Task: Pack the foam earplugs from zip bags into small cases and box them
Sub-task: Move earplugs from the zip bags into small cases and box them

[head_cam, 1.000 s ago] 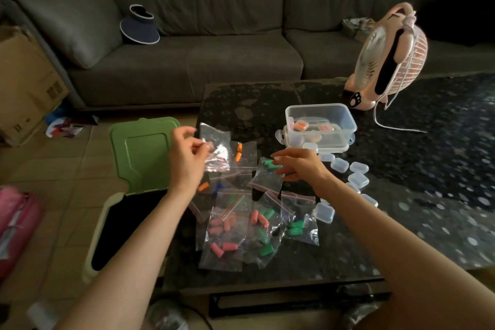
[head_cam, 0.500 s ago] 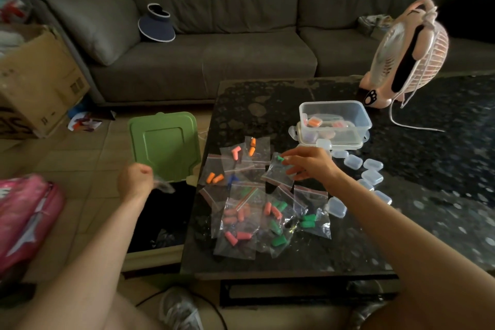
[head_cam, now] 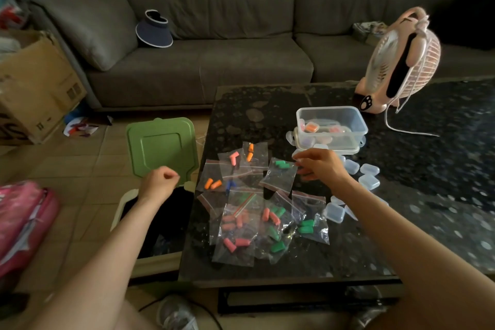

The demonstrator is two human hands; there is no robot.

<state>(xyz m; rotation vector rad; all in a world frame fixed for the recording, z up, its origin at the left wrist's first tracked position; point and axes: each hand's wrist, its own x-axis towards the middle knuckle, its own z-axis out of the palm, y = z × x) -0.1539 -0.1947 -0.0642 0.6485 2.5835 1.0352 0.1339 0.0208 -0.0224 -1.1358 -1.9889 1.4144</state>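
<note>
1. Bin point(head_cam: 158, 225) stands on the floor just left of the surface point(head_cam: 267, 104), with its lid point(head_cam: 163, 147) raised. The left hand point(head_cam: 159, 182) hangs over the opening, clenched, and no bag shows in it.
2. Bags point(head_cam: 241, 220) lie in an overlapping pile at the front centre of the surface. They hold pink, orange and green earplugs point(head_cam: 242, 242).
3. The bag point(head_cam: 278, 178) in work lies at the rear right of the pile and holds two green earplugs near its far edge. One corner points toward the right hand point(head_cam: 321, 166).
4. The right hand pinches that bag at its right edge. It is the nearer hand; the left hand is well apart, to the left beyond the pile.
5. Cases point(head_cam: 369, 181) lie just right of the right hand. The box point(head_cam: 332, 126) stands behind them, with filled cases inside.
6. Judgement: opening the bag calls for both hands, so the left hand must travel right across the pile.
7. Change: one second ago the left hand held an empty bag above the surface. Half a second ago it held that bag, crumpled, over the bin. The bag is now gone from view. The right hand has stayed on the same bag.
</note>
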